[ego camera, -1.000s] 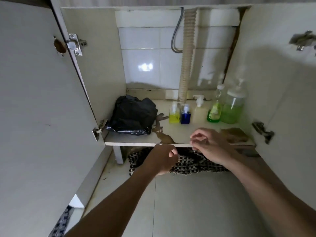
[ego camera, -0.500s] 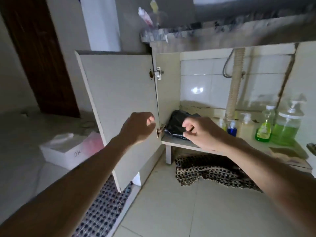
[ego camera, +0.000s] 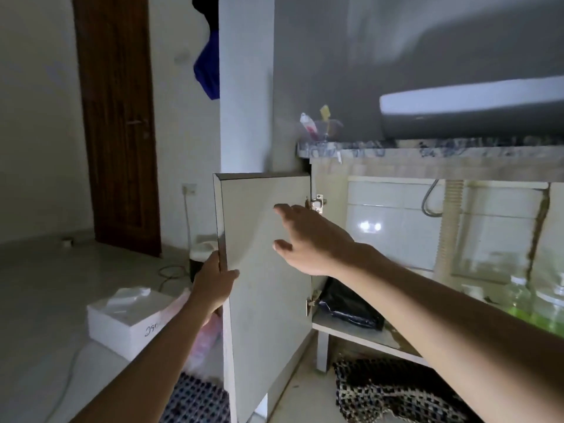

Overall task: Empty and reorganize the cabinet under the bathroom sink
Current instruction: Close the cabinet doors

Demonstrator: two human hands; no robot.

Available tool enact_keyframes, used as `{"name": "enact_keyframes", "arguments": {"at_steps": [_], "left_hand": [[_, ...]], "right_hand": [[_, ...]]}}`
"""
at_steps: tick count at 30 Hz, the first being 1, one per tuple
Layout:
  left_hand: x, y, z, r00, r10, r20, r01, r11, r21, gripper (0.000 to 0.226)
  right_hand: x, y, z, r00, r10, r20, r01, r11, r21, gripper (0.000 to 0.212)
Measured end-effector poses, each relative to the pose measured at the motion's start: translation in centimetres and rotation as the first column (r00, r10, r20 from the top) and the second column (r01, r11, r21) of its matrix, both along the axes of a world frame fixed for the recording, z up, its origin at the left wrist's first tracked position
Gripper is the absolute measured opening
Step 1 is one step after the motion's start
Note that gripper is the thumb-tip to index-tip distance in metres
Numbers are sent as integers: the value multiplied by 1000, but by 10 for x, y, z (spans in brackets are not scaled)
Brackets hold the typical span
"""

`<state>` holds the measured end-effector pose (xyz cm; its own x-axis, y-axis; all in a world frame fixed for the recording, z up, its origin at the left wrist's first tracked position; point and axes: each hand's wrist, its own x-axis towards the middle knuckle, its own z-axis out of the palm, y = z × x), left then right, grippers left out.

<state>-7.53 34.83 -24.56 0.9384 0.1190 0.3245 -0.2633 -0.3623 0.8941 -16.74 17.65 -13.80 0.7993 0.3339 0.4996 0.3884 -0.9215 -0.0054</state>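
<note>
The cabinet under the sink stands open, and its white left door [ego camera: 265, 315] swings out towards me. My left hand [ego camera: 215, 285] grips the door's outer edge, thumb on the inner face. My right hand [ego camera: 302, 236] is spread with straight fingers against the door's inner face near the top hinge [ego camera: 317, 203]. On the cabinet shelf [ego camera: 351, 330] lies a black plastic bag [ego camera: 348, 305]. Bottles of green liquid [ego camera: 531, 303] stand blurred at the right, partly hidden by my right arm.
A grey basin [ego camera: 473, 117] sits on the marbled counter [ego camera: 396, 146] beside a cup of toothbrushes [ego camera: 323, 126]. A white box [ego camera: 128, 322] and pink bag [ego camera: 207, 334] lie on the floor at left. Chequered cloth [ego camera: 393, 392] lies under the shelf; a brown room door [ego camera: 119, 117] stands behind.
My view has swung left and up, away from the shelf. My left hand went from a loose fist to gripping the door's edge, and my right hand opened onto the door's inner face.
</note>
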Motion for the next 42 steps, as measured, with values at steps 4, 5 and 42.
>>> {"name": "enact_keyframes", "arguments": {"at_steps": [4, 5, 42], "left_hand": [[-5, -4, -10, 989, -121, 80, 112, 989, 101, 35], [-9, -8, -10, 981, -171, 96, 159, 980, 116, 38], [88, -361, -21, 805, -555, 212, 64, 436, 897, 83]], "right_hand": [[-1, 3, -8, 998, -18, -54, 20, 999, 45, 50], [-1, 1, -8, 997, -22, -73, 27, 997, 71, 51], [118, -337, -36, 847, -528, 59, 390, 694, 605, 31]]}}
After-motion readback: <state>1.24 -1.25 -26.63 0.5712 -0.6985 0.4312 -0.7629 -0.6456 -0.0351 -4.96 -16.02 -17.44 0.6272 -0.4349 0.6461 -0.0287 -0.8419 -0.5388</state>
